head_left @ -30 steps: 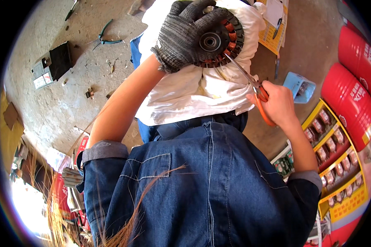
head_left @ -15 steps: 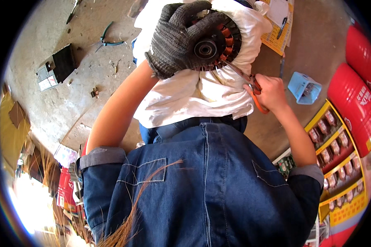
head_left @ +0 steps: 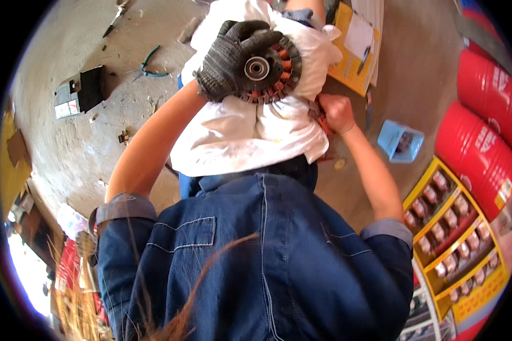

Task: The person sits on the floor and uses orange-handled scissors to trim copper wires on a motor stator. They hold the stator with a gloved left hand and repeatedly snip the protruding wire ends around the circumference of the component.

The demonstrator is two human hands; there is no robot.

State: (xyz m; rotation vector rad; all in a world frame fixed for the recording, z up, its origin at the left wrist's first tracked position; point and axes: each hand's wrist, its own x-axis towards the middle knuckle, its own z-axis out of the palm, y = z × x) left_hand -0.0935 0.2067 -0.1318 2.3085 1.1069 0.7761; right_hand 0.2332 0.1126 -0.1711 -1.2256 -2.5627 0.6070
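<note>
My left hand [head_left: 222,63], in a dark grey knitted glove, grips a round motor stator [head_left: 290,71] with copper coils around its rim. A black hub with a bearing [head_left: 257,69] sits at its centre. The stator rests over the white cloth [head_left: 227,139] spread on my lap. My bare right hand [head_left: 337,112] is closed around orange-handled scissors [head_left: 322,123], low and right of the stator and apart from it. Their blades are mostly hard to make out against the cloth.
Teal-handled pliers [head_left: 149,69] and a black box-shaped battery [head_left: 88,91] lie on the floor at left. At right are a yellow board [head_left: 341,71] with paper and pen, a blue basket [head_left: 388,142], red drums [head_left: 466,162] and a yellow rack [head_left: 432,227].
The scissors' tips were at the stator's lower right edge; my right hand has drawn them back from it. The whole view has shifted, so most things sit further left.
</note>
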